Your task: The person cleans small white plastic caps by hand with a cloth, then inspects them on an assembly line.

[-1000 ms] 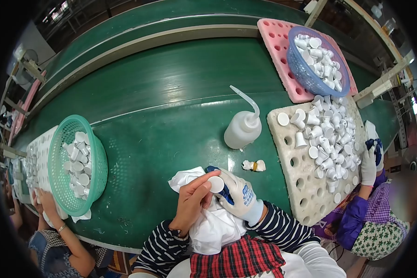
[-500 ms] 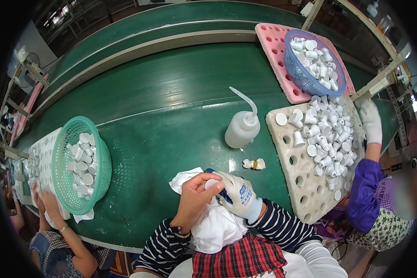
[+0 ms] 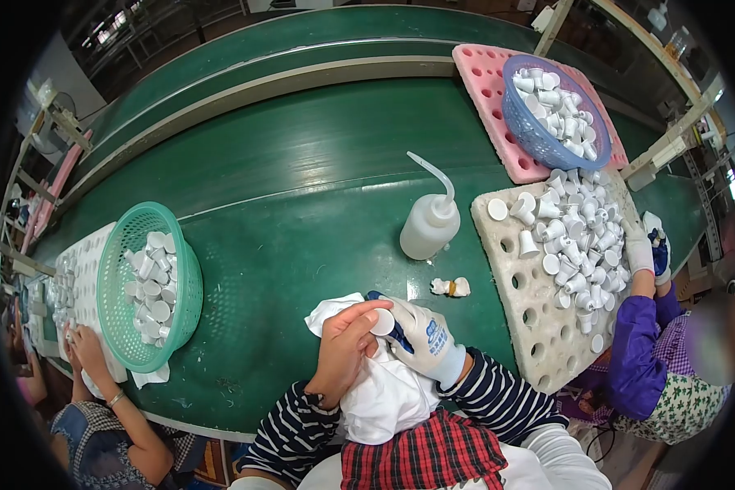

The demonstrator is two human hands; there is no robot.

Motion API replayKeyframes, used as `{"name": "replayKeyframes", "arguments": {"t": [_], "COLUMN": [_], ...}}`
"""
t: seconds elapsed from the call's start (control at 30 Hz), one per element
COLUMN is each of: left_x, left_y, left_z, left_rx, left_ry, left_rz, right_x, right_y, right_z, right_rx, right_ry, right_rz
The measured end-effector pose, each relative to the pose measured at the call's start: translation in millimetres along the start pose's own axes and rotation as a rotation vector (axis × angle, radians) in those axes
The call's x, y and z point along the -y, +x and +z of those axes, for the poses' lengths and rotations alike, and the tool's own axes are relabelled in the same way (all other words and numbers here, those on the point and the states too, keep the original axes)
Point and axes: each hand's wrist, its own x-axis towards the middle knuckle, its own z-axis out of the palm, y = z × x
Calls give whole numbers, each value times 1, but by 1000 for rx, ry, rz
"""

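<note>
Since the earlier frame, the cup [image 3: 383, 322] has been turned so that its round face shows in full, and the right-hand co-worker's hand [image 3: 639, 247] has come back from the far corner to the right edge of the grey board [image 3: 536, 292].

The cup is held above the near edge of the table [image 3: 261, 269]. The bare left hand [image 3: 340, 349] is closed on it, thumb and fingers at its rim. The gloved right hand [image 3: 423, 336] has its blue fingers against the cup's other side; whether they are clamped cannot be told. A white cloth [image 3: 385, 398] lies beneath both hands.

A bottle [image 3: 429, 229] stands upright beyond the hands; a tied wad [image 3: 451, 287] lies between it and the near edge. Heaped cups [image 3: 576, 261] cover the grey board's far and right portions. At its far edge, the pink board [image 3: 486, 86] carries a filled blue basket [image 3: 533, 137]. A green basket [image 3: 189, 294], also containing cups, is at the table's left end.
</note>
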Motion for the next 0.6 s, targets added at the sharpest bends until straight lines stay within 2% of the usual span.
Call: {"name": "replayKeyframes", "arguments": {"t": [0.13, 0.33, 0.43, 0.53, 0.6], "left_x": [0, 8, 8, 9, 7], "left_y": [2, 1, 0, 0, 0], "left_z": [0, 1, 0, -5, -5], "left_rx": [-27, -49, -44, 44, 60], "left_ry": [85, 257, 105, 70, 110], "left_rz": [-2, 97, 114, 115, 109], "right_x": [-2, 1, 6, -1, -3], "right_y": [-2, -1, 2, 1, 1], "right_z": [2, -1, -5, -1, -2], "right_rx": [-24, -9, -28, -170, -140], "right_ry": [-37, -38, 44, 127, 143], "right_rz": [-78, -44, 12, -33, -5]}}
